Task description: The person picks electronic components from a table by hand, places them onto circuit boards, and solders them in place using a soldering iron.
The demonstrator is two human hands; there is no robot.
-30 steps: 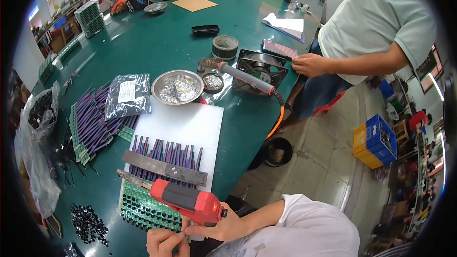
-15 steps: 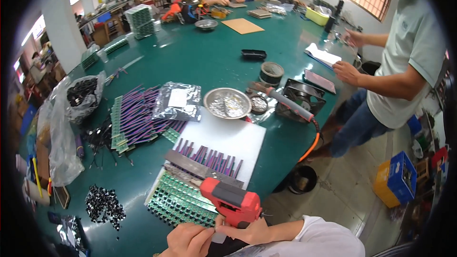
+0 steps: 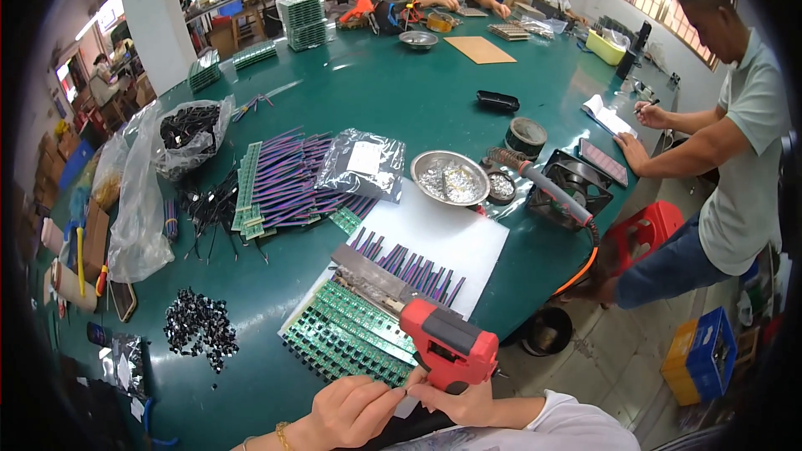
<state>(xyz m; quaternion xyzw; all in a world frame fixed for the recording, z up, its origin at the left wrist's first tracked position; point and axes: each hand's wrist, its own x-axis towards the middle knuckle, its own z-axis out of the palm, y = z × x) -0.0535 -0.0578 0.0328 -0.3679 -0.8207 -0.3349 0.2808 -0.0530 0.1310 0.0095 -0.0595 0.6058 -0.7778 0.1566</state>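
While metal bar [image 3: 376, 269] lies across purple wires [image 3: 411, 269], lower centre, likely weighting them, grip of right hand [image 3: 468, 405] clasps red soldering gun [image 3: 451, 341]; whether left hand [image 3: 355, 409] grasps anything, cannot tell.

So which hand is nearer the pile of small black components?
Left. The left hand is right of the pile, lower in view; the right hand is farther right, just below the red-and-black gun-shaped tool.

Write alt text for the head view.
A person's right grip holds a red-and-black pistol-shaped tool, left grip close by, beside green circuit boards with small black parts. Beyond lie purple-wired boards and a round silver metal bowl on a green table.
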